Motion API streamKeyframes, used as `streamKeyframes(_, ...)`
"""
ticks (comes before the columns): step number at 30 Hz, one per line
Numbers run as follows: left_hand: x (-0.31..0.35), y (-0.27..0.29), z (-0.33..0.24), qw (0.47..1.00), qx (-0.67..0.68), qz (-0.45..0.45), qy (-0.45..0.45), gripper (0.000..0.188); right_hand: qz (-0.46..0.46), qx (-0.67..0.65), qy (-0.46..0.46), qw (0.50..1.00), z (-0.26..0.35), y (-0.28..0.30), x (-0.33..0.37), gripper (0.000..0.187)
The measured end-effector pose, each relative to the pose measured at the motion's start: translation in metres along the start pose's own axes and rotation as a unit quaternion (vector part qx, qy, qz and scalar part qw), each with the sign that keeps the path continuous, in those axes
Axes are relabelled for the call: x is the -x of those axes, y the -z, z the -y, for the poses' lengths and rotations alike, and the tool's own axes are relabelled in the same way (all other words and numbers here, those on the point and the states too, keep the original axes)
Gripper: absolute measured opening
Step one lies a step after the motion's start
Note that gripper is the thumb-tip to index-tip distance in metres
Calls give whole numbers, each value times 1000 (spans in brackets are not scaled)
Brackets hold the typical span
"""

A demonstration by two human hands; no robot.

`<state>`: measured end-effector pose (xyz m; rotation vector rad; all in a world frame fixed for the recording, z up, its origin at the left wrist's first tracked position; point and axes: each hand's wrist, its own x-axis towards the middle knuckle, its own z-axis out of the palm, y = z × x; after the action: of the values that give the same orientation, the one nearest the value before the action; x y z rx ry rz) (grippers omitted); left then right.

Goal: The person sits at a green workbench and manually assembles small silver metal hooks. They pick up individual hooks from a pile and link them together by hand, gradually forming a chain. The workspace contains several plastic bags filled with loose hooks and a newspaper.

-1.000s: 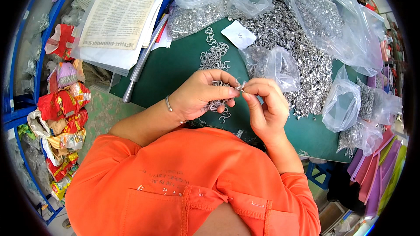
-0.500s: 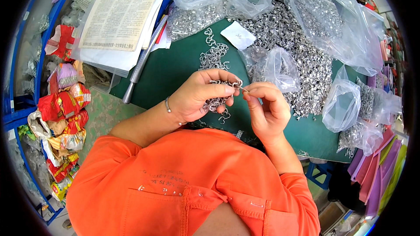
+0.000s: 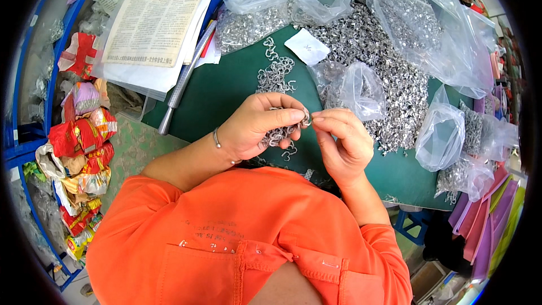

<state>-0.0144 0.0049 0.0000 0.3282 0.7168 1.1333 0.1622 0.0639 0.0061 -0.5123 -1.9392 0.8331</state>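
Note:
My left hand is closed round a clump of small silvery metal hooks, some poking out below the palm. Its thumb and forefinger pinch at the clump's right end. Fingertips of my right hand meet there, pressed together against the left fingertips; whatever they pinch is too small and hidden to make out. Just beyond my left hand, a loose trail of the same curved hooks lies on the green tabletop.
A wide heap of shiny metal pieces spreads at the right, with clear plastic bags on and around it. A white paper slip lies at its edge. Newspaper and a metal rod-like tool are at the left. Colourful wrappers fill the rack.
My right fingers have come in closer to the left fingertips, and the thin piece that showed between them is now hidden. The left hand has barely shifted.

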Motion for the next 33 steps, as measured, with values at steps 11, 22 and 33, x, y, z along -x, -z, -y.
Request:
streamKeyframes(11, -1, -1, 1, 1000, 10, -20, 3, 11, -13, -60, -94, 994, 1, -2, 5, 18)
streamKeyframes(22, 0, 2, 1, 999, 35, 5, 16, 15, -10, -200, -232, 952, -1, -1, 9, 15)
streamKeyframes(33, 0, -1, 0, 999, 7, -30, 20, 14, -172, 106, -98, 974, -7, 39, -19, 17)
